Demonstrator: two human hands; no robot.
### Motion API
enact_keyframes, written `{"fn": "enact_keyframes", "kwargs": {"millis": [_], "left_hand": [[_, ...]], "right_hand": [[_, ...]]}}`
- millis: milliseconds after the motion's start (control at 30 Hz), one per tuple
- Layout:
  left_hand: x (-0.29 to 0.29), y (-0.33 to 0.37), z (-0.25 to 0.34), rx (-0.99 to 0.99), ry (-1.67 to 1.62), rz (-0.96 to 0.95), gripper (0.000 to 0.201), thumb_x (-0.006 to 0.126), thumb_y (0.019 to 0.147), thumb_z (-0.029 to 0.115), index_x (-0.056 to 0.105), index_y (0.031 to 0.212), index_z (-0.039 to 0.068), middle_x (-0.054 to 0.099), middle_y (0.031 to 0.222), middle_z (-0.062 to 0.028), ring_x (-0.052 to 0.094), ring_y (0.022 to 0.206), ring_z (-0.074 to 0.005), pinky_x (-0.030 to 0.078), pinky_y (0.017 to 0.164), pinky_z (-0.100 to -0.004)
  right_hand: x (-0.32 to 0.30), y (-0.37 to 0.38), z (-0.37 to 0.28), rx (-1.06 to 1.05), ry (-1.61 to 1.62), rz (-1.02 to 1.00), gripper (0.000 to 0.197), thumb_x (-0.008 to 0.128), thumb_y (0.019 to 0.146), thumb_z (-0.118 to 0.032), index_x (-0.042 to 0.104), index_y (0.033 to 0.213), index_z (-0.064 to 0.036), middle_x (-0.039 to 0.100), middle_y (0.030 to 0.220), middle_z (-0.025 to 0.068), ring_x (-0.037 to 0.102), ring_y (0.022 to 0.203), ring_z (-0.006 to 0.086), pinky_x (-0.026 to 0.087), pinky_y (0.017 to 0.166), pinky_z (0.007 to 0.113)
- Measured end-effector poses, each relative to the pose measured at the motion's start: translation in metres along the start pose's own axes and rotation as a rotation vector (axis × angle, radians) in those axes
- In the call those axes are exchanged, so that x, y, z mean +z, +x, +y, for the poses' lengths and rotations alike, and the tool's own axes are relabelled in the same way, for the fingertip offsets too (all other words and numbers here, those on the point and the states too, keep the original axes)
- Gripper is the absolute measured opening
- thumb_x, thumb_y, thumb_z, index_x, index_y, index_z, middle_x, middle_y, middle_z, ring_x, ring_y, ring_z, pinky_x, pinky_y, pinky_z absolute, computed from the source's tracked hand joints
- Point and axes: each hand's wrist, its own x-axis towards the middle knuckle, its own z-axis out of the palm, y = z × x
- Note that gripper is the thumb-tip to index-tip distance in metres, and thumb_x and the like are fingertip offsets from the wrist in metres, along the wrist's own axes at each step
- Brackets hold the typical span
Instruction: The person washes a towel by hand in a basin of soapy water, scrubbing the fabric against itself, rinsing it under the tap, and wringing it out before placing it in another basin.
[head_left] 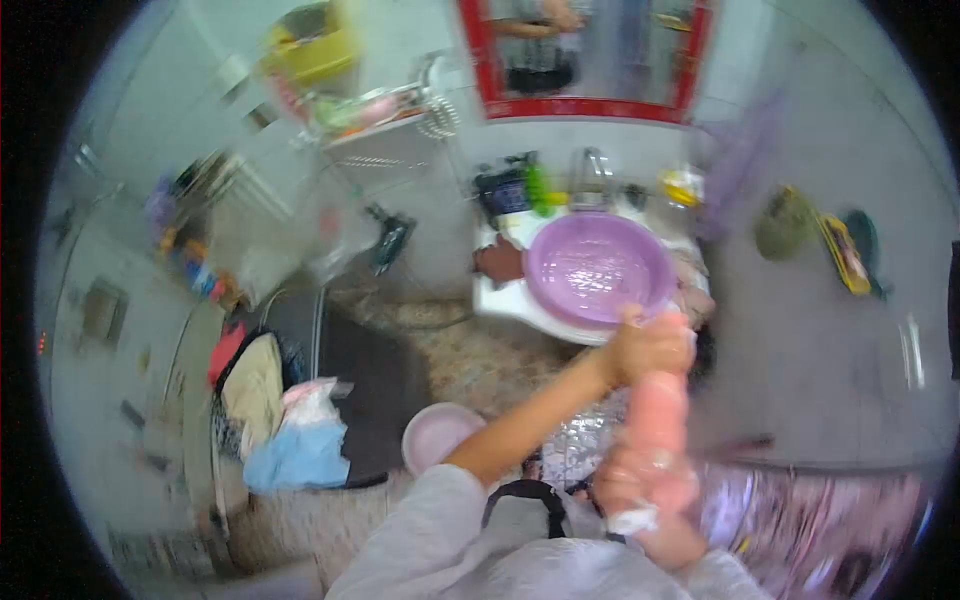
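Long glove, worn and clasped, beside a washbasin. The pink glove, apparently of rubber although blur leaves the material uncertain, sheathes the right forearm. It runs from a bunched, shiny near portion to its far end, close to the near right edge of a purple basin. The bare left hand reaches across from the left, its fingers closed around the far end. The right hand appears to lie inside the glove; its pose is hidden, so whether it is open or clenched cannot be told. A white patch, possibly a turned cuff, marks the glove's near end.

Handling: the covering is probably light, soft and stretchy, with little risk of breakage. Its gloss suggests a wet, slippery surface on which a loose pinch might slide. The gathered near portion should offer the fullest hold; the far end, within the left hand's clasp, would suit a firm grip.

Surroundings: the purple basin, with a glistening, apparently wet interior, sits on a white sink. Beyond it stand a faucet and, farther left, a green bottle. A brown cloth lies at the basin's left. Near and left, a pale bowl rests low, beside the left forearm.
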Motion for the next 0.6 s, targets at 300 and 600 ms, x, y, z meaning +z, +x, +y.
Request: {"fn": "enact_keyframes", "kwargs": {"millis": [300,600], "left_hand": [[0.096,-0.023,0.053,-0.720,-0.241,0.260,0.009,0.058,0.072,0.016,0.052,0.077,0.013,0.053,0.077,0.0006,0.054,0.084,-0.0174,0.031,0.076,-0.0331],[0.065,-0.002,0.036,-0.725,-0.244,0.289,0.012,0.059,0.063,0.018,0.048,0.067,0.014,0.048,0.070,0.0012,0.051,0.077,-0.0179,0.029,0.069,-0.0364]], "right_hand": [[0.002,0.034,-0.010,-0.307,0.326,-0.323,0.019,0.056,0.067,-0.001,0.038,0.067,-0.0090,0.045,0.048,0.0017,0.041,0.038,0.0060,0.045,0.047,0.019],[-0.010,0.035,-0.049,-0.258,0.303,-0.299,0.017,0.056,0.068,0.001,0.041,0.069,-0.0069,0.047,0.051,0.0019,0.045,0.040,0.0074,0.045,0.046,0.021]]}}
